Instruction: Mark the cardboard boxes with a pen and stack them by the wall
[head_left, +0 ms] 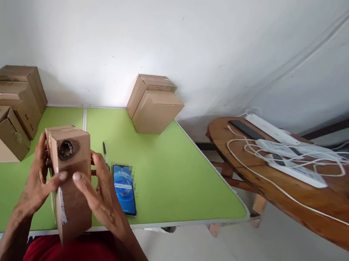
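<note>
Between my two hands is a cardboard box [77, 196], tilted at the table's front edge close to my body. Its upper face has a round hole with a dark, scorched-looking rim, and a torn whitish strip runs along one edge. My left hand [39, 178] grips the left side, thumb on the upper face. My right hand [99, 189] holds the right side, its thumb also on that face. Just right of my right hand lie a smartphone [124, 190] with its screen lit and a pen [104, 150], partly hidden by the hand.
Several cardboard boxes [9, 128] stand at the left of the green table [185, 182]. Two more boxes [157, 112] lean together against the wall at the back. A round wooden table [254, 174] at right carries white power strips [296, 170], tangled cables and a black device [245, 129].
</note>
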